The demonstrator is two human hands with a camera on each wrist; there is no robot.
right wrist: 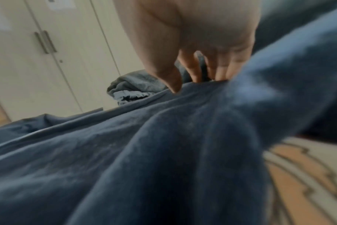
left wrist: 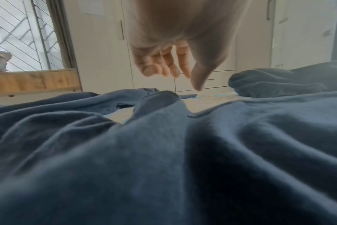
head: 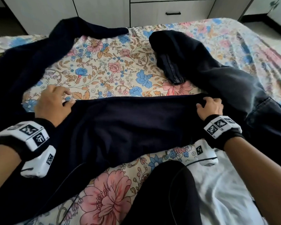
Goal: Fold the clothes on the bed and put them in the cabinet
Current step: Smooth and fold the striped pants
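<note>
I am leaning over the bed (head: 120, 62), where a navy top (head: 128, 127) is lying spread across the floral sheet. My right hand (head: 209, 108) is pinching its far edge, thumb and fingers clamped on the cloth. My left hand (head: 53, 103) is hovering just above the same edge, its grip loose and apart, holding nothing. Dark jeans (head: 217, 75) are lying crumpled to the right, touching the top. The white cabinet (head: 169, 15) is standing beyond the bed.
</note>
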